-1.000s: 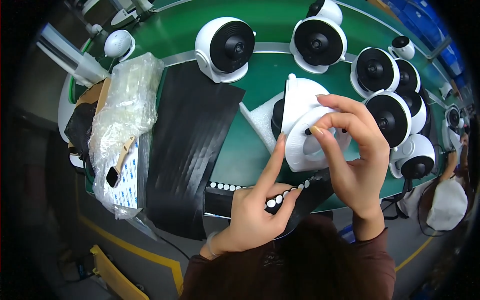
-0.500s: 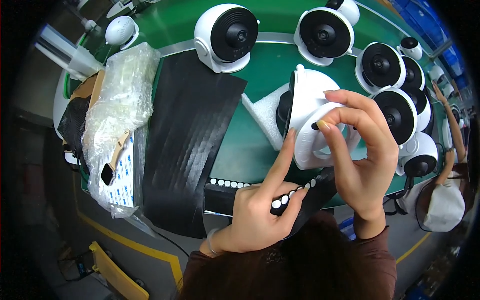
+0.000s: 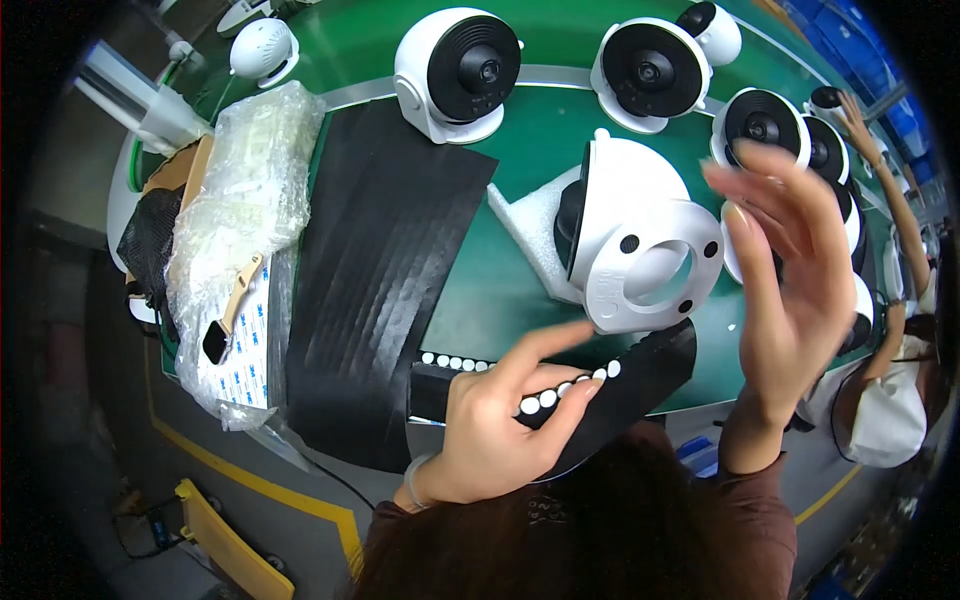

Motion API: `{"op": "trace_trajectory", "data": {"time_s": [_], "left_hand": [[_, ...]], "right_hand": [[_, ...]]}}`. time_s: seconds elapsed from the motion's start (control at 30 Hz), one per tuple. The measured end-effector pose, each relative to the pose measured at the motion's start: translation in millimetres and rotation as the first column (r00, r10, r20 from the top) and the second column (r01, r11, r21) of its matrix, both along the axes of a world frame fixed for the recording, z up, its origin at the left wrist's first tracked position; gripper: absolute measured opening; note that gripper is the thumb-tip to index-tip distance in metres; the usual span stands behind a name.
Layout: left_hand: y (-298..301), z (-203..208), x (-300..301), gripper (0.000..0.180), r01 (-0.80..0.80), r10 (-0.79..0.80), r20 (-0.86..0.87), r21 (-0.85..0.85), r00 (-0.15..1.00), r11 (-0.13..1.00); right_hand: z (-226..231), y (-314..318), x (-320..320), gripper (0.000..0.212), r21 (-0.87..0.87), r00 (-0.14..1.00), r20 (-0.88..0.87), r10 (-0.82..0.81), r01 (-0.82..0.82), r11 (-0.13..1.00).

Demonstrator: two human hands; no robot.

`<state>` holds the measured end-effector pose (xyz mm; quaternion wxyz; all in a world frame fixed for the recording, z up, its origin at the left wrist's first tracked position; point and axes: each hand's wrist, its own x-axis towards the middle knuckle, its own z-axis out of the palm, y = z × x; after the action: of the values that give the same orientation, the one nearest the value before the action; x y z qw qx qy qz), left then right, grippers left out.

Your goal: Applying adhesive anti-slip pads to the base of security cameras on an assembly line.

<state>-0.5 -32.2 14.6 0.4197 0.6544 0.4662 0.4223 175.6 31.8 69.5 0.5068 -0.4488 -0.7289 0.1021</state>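
A white rounded device [image 3: 636, 178] with a black front lies on its side on white foam [image 3: 535, 232]. Its ring-shaped base [image 3: 612, 290] faces me and bears three round black pads. My left hand [image 3: 510, 410] pinches a black sheet of pads [image 3: 650, 385] lined with white round dots, the thumb beside the dots. That hand's index finger stretches toward the lower edge of the base, seemingly without touching it. To the right of the base my right hand [image 3: 795, 245] is raised, blurred by motion, its fingers apart and nothing visible in them.
More white devices with black fronts [image 3: 475, 75] stand at the back and right. A black mat [image 3: 380, 250] covers the left of the green table. Beyond it are bubble wrap [image 3: 262, 150] and a wristwatch [image 3: 216, 340]. Another person's arm [image 3: 890, 190] reaches in at far right.
My right hand has left the device's base, moving right and opening. The base now shows its pads. My left hand has drawn slightly down and left with the sheet.
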Motion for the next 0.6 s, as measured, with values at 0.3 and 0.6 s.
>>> {"op": "trace_trajectory", "data": {"time_s": [0.3,0.6], "left_hand": [[2,10,-7,0.011,0.076,-0.053,0.193,-0.11,0.98,0.991],[1,14,-1,0.007,0.079,-0.07,0.126,-0.066,0.989,0.995]], "right_hand": [[-7,-48,10,0.022,-0.332,0.898,0.266,0.35,-0.256,0.908],[-14,-50,10,0.018,-0.292,0.919,0.145,0.366,-0.314,0.904]]}}
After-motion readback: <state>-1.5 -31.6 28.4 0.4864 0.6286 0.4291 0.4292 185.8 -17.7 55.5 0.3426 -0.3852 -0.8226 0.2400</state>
